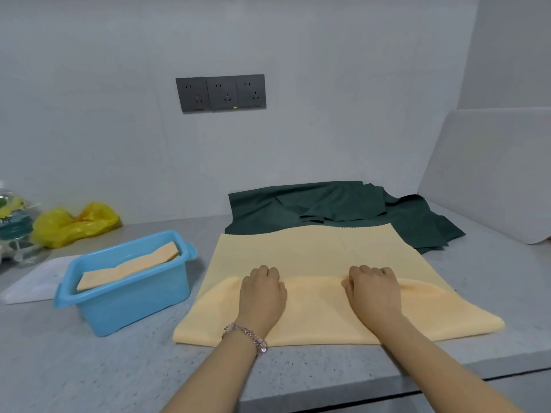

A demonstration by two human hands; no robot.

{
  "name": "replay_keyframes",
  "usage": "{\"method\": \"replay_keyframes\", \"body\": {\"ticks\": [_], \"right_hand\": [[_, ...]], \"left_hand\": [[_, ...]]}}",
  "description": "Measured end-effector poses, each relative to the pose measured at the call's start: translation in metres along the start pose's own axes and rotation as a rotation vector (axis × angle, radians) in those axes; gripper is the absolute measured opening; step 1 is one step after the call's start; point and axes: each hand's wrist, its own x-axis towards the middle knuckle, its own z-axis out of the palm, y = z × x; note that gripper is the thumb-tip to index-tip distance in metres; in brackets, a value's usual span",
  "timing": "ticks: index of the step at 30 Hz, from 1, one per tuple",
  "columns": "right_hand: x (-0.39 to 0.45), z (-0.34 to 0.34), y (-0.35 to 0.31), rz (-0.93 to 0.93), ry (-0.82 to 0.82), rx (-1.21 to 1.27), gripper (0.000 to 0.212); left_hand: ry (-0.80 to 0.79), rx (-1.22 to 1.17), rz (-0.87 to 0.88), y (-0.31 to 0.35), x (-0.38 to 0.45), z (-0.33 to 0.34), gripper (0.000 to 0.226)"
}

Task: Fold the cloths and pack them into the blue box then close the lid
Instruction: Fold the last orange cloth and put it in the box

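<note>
Fingers point(269, 271) of the left hand point(262, 293) are curled over the folded-over near edge of a pale orange terry cloth point(328, 308), gripping the fabric; fingers of the right hand point(374, 293) curl onto the same fold in the same way, a little apart from the left. That cloth lies spread on the speckled grey worktop point(89, 368), its near half doubled toward the far half, whose scalloped far edge overlaps a rumpled dark green cloth point(343, 204) lying against the wall.

Just left of the orange cloth stands a light blue plastic box point(125, 302), open-topped, with a folded pale orange cloth point(128, 268) lying slanted inside it, one end raised toward the far right corner. A white translucent flat lid point(32, 281) lies on the worktop touching the box's left side. Farther left sit a crumpled yellow plastic bag point(74, 223) and a clear bag with printed items point(12, 216).

Bare worktop runs between the cloth's near edge and the worktop's front edge, and to the cloth's right. A white board point(492, 174) leans at the right, and three dark grey wall sockets point(220, 92) sit above.
</note>
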Motion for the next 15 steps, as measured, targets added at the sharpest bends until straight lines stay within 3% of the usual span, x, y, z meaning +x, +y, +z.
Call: {"method": "replay_keyframes", "body": {"ticks": [9, 13, 15], "right_hand": [[-0.004, 0.005, -0.003, 0.025, 0.208, 0.104, 0.019], [-0.002, 0.006, -0.004, 0.024, 0.203, 0.101, 0.017], [-0.003, 0.009, -0.004, 0.033, 0.188, 0.105, 0.015]], "left_hand": [[-0.163, 0.34, -0.261, -0.017, 0.006, -0.003, 0.053], [-0.193, 0.25, -0.19, -0.013, 0.006, -0.002, 0.04], [-0.185, 0.025, -0.107, -0.005, 0.01, -0.001, 0.033]]}}
